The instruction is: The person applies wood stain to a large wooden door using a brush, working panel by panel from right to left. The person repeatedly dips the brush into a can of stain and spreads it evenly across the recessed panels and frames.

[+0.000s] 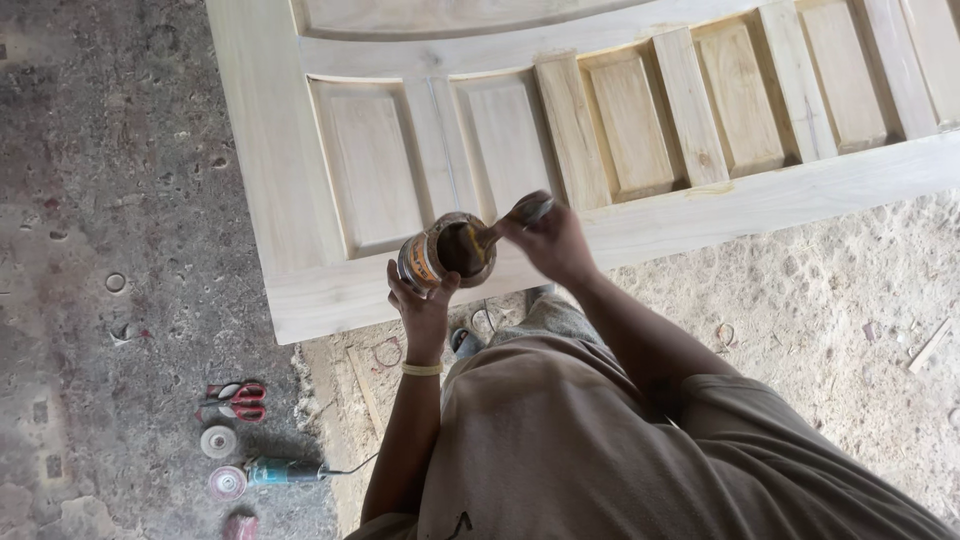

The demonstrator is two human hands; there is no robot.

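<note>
Brown liquid fills the open tin, gripped from below by the left hand fingers. Right hand fingers clamp a brush dipped inside, above the near edge of the pale wooden door.

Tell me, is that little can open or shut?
Open. The can in the left hand has no lid on, brown stuff shows inside, and the right hand pokes a tool in.

One door, one tin, one brush, one grinder, two discs.
</note>
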